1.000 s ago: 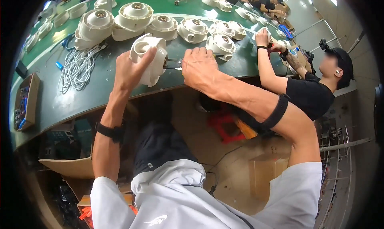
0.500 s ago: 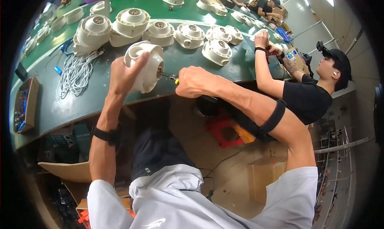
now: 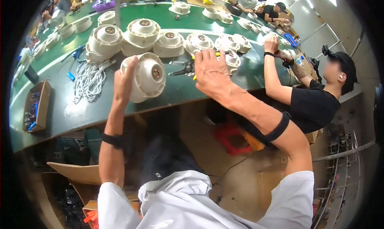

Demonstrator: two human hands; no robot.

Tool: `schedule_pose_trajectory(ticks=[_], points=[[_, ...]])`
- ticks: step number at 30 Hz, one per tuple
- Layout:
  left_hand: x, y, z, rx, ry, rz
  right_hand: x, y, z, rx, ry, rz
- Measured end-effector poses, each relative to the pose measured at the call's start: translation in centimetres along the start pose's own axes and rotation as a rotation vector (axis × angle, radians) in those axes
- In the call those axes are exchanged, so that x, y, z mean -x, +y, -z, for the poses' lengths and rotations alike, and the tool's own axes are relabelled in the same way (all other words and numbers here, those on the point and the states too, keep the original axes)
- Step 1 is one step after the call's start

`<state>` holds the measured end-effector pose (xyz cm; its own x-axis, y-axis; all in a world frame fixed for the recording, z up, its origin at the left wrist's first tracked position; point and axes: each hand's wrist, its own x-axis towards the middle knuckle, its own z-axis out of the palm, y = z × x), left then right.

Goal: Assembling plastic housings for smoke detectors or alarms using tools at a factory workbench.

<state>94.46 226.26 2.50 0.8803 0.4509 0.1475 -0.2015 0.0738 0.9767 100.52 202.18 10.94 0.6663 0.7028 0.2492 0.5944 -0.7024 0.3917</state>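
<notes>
My left hand (image 3: 125, 77) grips a white round plastic housing (image 3: 145, 89) by its left side, thumb over the top. The housing is tilted above the near edge of the workbench. Its hub, with small copper-coloured parts in the centre, faces right and toward me. To its right, my right hand (image 3: 214, 73) is closed around yellow-handled pliers (image 3: 181, 68). Their dark jaws point left at the housing, apart from it, and look spread. Behind both hands stands a row of similar white housings (image 3: 144, 31); my right hand partly covers one of them.
A bundle of white cable (image 3: 93, 83) lies on the green bench (image 3: 76, 119), left of my left hand. A cardboard box (image 3: 43, 109) of small parts sits at the left edge. Close on my right, a co-worker in black (image 3: 314, 105) works at the bench. Others work farther back.
The pliers have come away from the housing's centre and moved up and to the right with my right hand. The housing has turned, so its hub shows more. The view has shifted slightly.
</notes>
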Motion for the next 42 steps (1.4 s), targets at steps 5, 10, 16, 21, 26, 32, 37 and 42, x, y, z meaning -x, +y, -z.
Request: schedule_pose_trajectory(ticks=[5, 10, 16, 21, 26, 32, 37, 42], points=[[0.1, -1.4, 0.3, 0.040, 0.058, -0.012, -1.6, -3.5, 0.5, 0.136, 0.059, 0.105], [0.8, -1.5, -0.5, 0.008, 0.095, -0.032, -1.2, -3.5, -0.4, 0.299, 0.158, 0.117], [1.2, -0.5, 0.0, 0.008, 0.043, 0.088, -1.7, -3.7, 0.2, 0.024, -0.068, 0.074], [0.8, -0.8, 1.1, 0.046, 0.115, 0.143, -0.8, -2.1, -0.3, -0.121, -0.023, -0.002], [0.1, -1.8, 1.3, -0.124, 0.105, 0.249, -0.4, 1.8, -6.0, -0.551, -0.097, -0.253], [1.8, 0.7, 4.9, -0.123, -0.043, 0.355, -1.8, -0.1, -10.7, -0.705, -0.170, -0.371], [2.6, 0.7, 5.5, -0.152, -0.078, 0.326, -1.4, -1.0, -12.5, -0.521, -0.086, -0.352], [5.2, 2.7, 8.7, -0.027, 0.008, 0.388, -1.7, -2.7, -14.4, -0.469, 0.126, -0.310]])
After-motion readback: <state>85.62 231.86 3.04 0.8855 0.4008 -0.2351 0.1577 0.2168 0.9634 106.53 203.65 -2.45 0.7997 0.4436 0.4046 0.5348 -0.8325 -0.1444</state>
